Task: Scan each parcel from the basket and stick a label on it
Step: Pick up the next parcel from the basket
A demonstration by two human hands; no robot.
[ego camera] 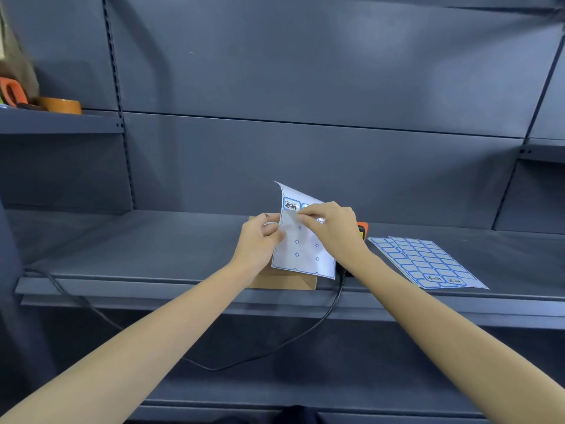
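Observation:
A white label sheet (305, 252) with blue-bordered labels is held upright over a brown cardboard parcel (287, 281) at the shelf's front edge. My left hand (260, 240) grips the sheet's left edge. My right hand (330, 228) pinches a label (290, 216) near the sheet's top, partly peeled away. Most of the sheet's label places are bare. An orange and black scanner (362, 229) lies behind my right hand, mostly hidden, and its black cable (333, 304) hangs over the shelf edge.
More label sheets (428, 263) lie flat on the dark grey shelf (153, 246) to the right. A brown tape roll (61, 105) and an orange tool (12, 91) sit on the upper left shelf. A lower shelf runs below.

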